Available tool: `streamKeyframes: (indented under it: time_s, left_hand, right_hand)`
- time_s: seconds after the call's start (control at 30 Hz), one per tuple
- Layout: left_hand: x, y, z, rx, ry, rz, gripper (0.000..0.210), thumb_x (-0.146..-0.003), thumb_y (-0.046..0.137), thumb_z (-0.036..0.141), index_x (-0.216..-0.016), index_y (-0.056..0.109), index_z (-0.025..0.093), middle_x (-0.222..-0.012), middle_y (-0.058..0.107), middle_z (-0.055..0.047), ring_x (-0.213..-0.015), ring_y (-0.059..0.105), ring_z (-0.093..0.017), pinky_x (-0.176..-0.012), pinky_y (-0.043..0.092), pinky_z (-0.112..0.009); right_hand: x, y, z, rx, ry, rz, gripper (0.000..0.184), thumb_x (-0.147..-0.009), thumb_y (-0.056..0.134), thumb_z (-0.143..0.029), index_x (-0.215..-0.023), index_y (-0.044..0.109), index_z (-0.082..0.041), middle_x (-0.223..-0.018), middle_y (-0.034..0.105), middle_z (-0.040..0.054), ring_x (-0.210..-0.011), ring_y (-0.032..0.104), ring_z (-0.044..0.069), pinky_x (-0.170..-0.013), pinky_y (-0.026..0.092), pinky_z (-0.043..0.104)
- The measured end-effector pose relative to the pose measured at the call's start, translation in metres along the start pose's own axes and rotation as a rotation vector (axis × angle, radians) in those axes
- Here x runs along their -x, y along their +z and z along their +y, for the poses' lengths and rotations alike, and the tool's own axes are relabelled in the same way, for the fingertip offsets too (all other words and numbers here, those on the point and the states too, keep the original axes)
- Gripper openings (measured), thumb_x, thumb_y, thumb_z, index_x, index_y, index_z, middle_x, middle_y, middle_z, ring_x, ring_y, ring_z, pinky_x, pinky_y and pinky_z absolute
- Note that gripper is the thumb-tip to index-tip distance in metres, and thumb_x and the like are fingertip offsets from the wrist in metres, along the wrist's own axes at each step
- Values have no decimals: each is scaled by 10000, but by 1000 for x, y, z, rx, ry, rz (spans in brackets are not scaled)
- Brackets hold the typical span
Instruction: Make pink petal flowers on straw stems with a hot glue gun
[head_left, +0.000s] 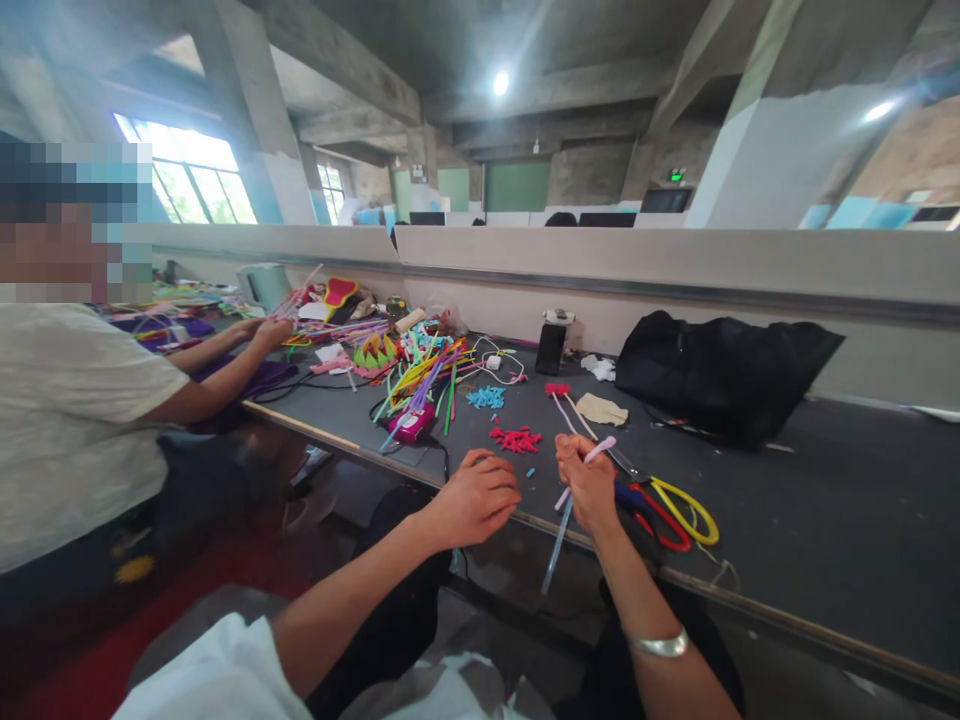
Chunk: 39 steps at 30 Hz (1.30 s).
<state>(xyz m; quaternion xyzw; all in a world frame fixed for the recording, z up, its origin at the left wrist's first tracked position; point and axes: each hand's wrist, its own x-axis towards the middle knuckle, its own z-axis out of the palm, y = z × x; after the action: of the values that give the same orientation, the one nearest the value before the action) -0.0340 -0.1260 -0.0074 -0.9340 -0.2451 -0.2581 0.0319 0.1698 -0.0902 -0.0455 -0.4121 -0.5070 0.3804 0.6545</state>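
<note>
My right hand (589, 485) is closed around a pale pink pipe cleaner (601, 448), whose folded end sticks out above the fist. A pale, translucent bluish stick (556, 550) hangs below the same hand; whether it is gripped too is hard to see. My left hand (480, 497) hovers at the table edge, fingers loosely bent and apart, with nothing visible in it. Just beyond it lie a pile of short red pieces (516, 440) and a pile of short blue pieces (486, 397). Past my right hand rests a red tufted piece (557, 390) with pale stems.
Scissors with yellow and red handles (686, 515) lie right of my right hand. A black bag (720, 375), a phone (550, 348) and a beige cloth (601, 409) stand behind. Colourful pipe cleaners (431, 375) and a magenta box (412, 424) are left. A co-worker's hands (266, 335) work farther left.
</note>
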Motion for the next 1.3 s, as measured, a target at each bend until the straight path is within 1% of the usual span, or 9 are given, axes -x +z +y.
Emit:
streamKeyframes:
  time_s: [0.13, 0.3, 0.4, 0.53, 0.67, 0.83, 0.97, 1.13, 1.3]
  left_hand:
    - [-1, 2, 1, 18, -7, 22, 197, -904, 504, 190, -962, 688, 229, -958, 734, -38, -1097, 568, -209, -1024, 282, -427]
    - [-2, 3, 2, 31, -30, 67, 187, -897, 516, 186, -961, 687, 231, -961, 735, -36, -1092, 577, -202, -1028, 291, -426]
    - [-4, 2, 5, 47, -56, 110, 175, -894, 524, 181, -942, 684, 230, -960, 734, -31, -1075, 587, -197, -1018, 303, -425]
    - [-12, 0, 15, 114, -185, 239, 169, -888, 542, 179, -963, 682, 239, -961, 730, -29, -1006, 604, -188, -961, 344, -413]
    - [-25, 2, 26, 200, -334, 403, 171, -884, 575, 221, -1016, 683, 232, -997, 711, -53, -950, 604, -195, -869, 389, -384]
    - [-43, 6, 29, 279, -488, 485, 181, -865, 635, 333, -992, 711, 231, -997, 675, -71, -982, 581, -220, -876, 398, -382]
    - [-53, 8, 30, 315, -492, 501, 246, -825, 679, 403, -997, 729, 234, -1018, 682, -82, -1001, 577, -244, -882, 392, -402]
    - [-55, 10, 38, 591, -464, 502, 190, -826, 671, 399, -820, 749, 226, -839, 717, -60, -859, 618, -224, -829, 429, -369]
    - [-50, 2, 40, 973, -732, 502, 220, -838, 626, 362, -796, 757, 191, -814, 711, -55, -803, 615, -202, -770, 452, -312]
  right_hand:
    - [-1, 2, -1, -85, 72, -38, 474, -829, 577, -584, -587, 422, -208, -483, 335, -89, -406, 256, 51, -385, 197, 207]
    - [-1, 3, -5, -115, 116, -115, 366, -738, 692, -546, -753, 570, -201, -509, 372, -96, -415, 271, 55, -386, 204, 202]
    - [0, 3, -6, -93, 135, -154, 370, -721, 718, -515, -664, 537, -198, -481, 341, -101, -415, 244, 51, -391, 183, 205]
    - [4, 5, -7, -29, 144, -175, 436, -747, 685, -521, -563, 449, -204, -459, 340, -94, -418, 242, 54, -398, 189, 211]
    - [7, 8, -8, 67, 127, -184, 411, -749, 675, -493, -548, 466, -202, -461, 364, -83, -436, 288, 65, -414, 223, 215]
    - [10, 10, -14, 206, 66, -140, 365, -746, 663, -422, -523, 479, -198, -465, 389, -71, -473, 324, 82, -458, 274, 221]
    - [21, 11, -21, 297, 3, -147, 248, -721, 665, -360, -569, 579, -184, -542, 544, -30, -550, 452, 122, -537, 362, 239]
    - [45, 15, -28, 370, -34, -166, 154, -734, 636, -327, -698, 638, -178, -640, 641, 7, -605, 531, 164, -573, 416, 263]
    - [76, 20, -43, 438, -36, -143, 303, -829, 578, -440, -647, 594, -198, -579, 574, -7, -545, 486, 139, -533, 370, 247]
